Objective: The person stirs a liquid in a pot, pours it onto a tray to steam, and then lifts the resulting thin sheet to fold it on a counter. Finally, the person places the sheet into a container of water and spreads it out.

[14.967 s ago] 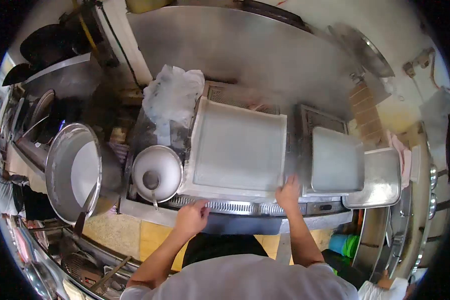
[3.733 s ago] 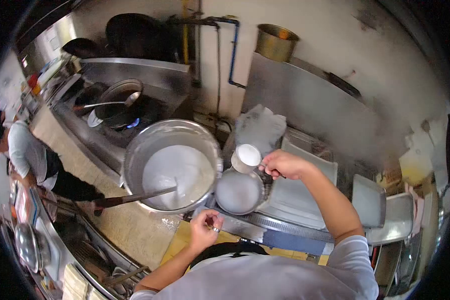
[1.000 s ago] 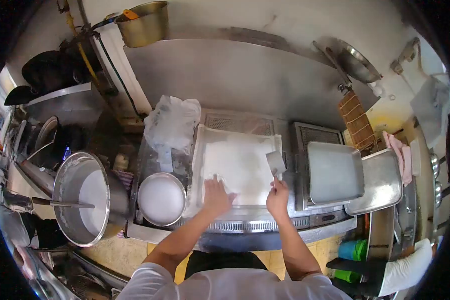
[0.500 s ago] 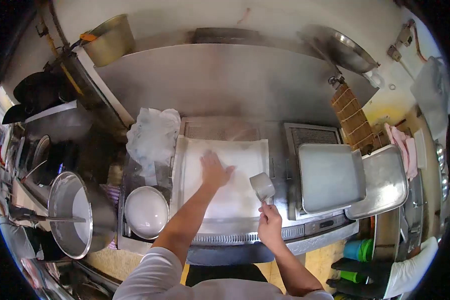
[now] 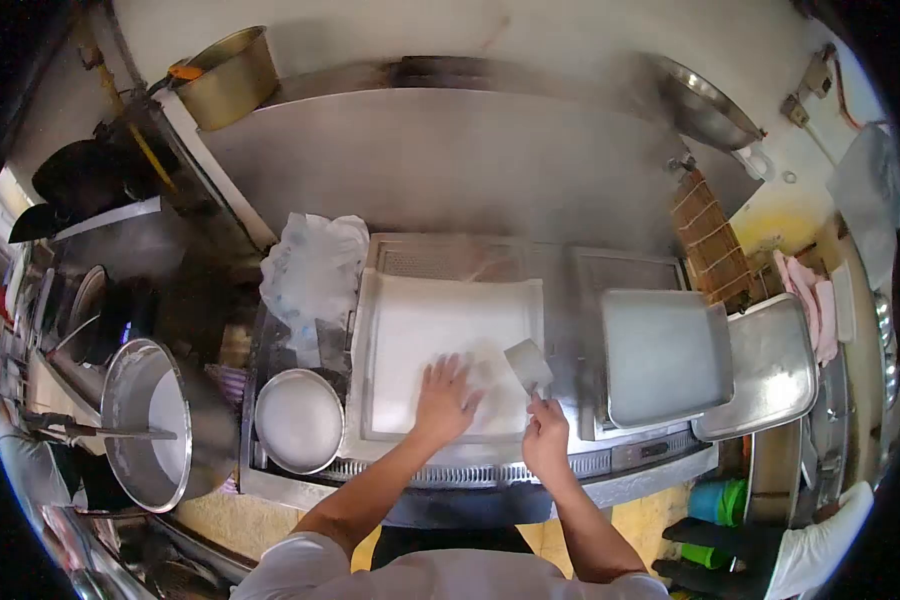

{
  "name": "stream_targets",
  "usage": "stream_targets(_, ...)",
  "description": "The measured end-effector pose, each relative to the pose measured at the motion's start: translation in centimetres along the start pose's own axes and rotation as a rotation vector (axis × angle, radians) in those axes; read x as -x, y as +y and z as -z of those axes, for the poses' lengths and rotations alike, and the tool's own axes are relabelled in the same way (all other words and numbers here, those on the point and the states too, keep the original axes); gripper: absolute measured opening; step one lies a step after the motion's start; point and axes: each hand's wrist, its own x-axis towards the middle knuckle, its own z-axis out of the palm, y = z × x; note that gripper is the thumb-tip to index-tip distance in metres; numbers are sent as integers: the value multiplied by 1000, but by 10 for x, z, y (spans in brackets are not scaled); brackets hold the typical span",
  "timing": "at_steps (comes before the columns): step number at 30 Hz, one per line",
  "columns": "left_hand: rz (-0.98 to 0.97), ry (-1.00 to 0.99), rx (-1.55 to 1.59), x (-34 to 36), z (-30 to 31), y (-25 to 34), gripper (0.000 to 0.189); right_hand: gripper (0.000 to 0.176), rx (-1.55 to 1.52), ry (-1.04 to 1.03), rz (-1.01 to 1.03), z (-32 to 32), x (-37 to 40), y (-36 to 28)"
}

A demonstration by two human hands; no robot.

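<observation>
"How far along?"

"White cloth (image 5: 400, 330) lies spread near the counter's front edge (image 5: 288, 486), left hand (image 5: 444, 405) splayed over it, right hand (image 5: 546, 440) gripping the scoop (image 5: 527, 364). Bowl (image 5: 300, 422) looks full."

L hand (image 5: 444, 405) hung/lay spread over wht sheet (image 5: 450, 325) | R hand (image 5: 547, 437) held metal scoop (image 5: 528, 367) by hdl | rd bowl (image 5: 300, 421) sat L of sheet

1. Left hand (image 5: 446, 402): palm down, fingers spread and pointing away from the body
2. Right hand (image 5: 547, 435): just right of the left hand and slightly nearer the body, fingers curled closed
3. Both forearms: bare, reaching forward and angling inward behind the hands
</observation>
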Motion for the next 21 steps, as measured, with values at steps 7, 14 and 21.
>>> stream_targets(7, 124, 238, -126, 51, 31, -76, 58, 49, 250, -44, 67, -28, 12, 8)
stream_targets(14, 296, 430, -55, 106, 76, -158, 49, 53, 349, -82, 41, -48, 30, -11)
stream_targets(21, 511, 42, -423, 214, 73, -260, 33, 44, 31, -234, 78, -115, 34, -63)
